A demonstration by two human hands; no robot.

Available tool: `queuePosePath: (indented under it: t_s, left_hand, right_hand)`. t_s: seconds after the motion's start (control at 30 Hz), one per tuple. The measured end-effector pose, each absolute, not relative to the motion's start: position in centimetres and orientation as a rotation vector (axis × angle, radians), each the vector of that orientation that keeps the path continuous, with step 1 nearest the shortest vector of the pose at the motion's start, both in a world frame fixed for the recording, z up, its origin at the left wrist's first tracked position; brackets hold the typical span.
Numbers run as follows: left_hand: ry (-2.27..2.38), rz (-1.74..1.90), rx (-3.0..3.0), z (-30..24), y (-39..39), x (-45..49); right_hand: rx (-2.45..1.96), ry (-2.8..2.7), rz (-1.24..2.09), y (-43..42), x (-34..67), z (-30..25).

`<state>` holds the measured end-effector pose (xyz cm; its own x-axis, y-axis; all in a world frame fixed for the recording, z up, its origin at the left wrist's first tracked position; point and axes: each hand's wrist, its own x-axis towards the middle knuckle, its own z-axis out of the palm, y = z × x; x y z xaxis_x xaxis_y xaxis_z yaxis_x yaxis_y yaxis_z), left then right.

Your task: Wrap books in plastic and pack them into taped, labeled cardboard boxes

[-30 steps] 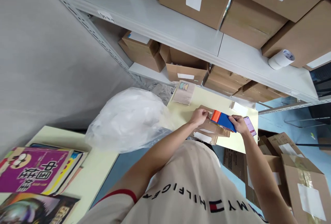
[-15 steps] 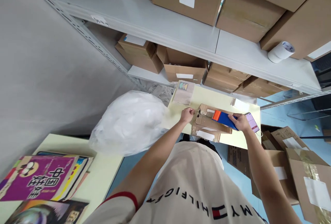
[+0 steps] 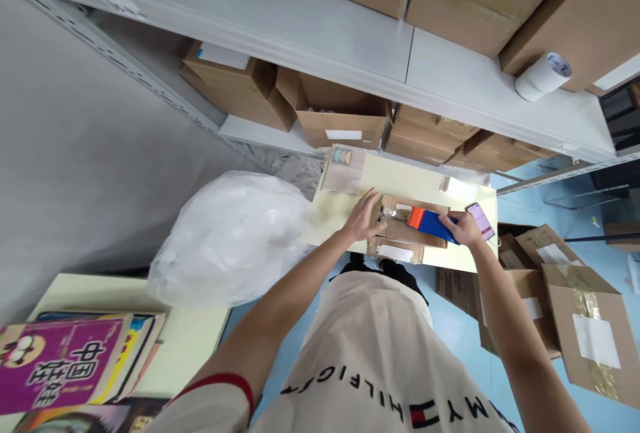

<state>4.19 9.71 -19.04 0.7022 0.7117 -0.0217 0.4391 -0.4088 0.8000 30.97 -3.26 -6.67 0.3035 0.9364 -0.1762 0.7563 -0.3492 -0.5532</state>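
Note:
A small brown cardboard box (image 3: 387,228) lies on the pale yellow table, with shiny clear tape along its top near the left end. In my right hand (image 3: 465,228) is a blue tape dispenser (image 3: 434,225) with an orange end, held by its right part and lying over the box. My left hand (image 3: 362,221) is at the box's left end, fingers apart and holding nothing; its thumb reaches the box edge. Another cardboard piece with a white label (image 3: 395,252) sits along the near side of the box. A phone (image 3: 481,221) lies just right of my right hand.
A large white plastic bag (image 3: 230,239) bulges left of the table (image 3: 400,176). Metal shelving (image 3: 320,46) with cartons and a tape roll (image 3: 543,77) stands ahead. Several cartons (image 3: 583,333) fill the floor at right. Books (image 3: 65,363) are stacked at lower left.
My left hand has opened from a closed grip and now spreads at the box's left end. The dispenser stays over the box in my right hand. The view has shifted slightly.

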Motion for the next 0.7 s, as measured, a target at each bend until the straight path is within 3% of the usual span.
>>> queuePosePath:
  t_s: [0.13, 0.43, 0.7]
  left_hand:
    - [0.401, 0.219, 2.486, -16.3, 10.0, 6.1]
    - [0.57, -0.075, 2.605, -15.3, 9.4, 8.0]
    - [0.623, -0.199, 2.688, -14.3, 9.4, 8.4]
  right_hand:
    - [-2.205, -1.544, 0.703, -3.1, 31.2, -6.3]
    - [-2.184, -1.681, 0.784, -2.6, 32.6, -5.2]
    - [-2.158, -1.655, 0.852, -6.6, 42.7, -5.5]
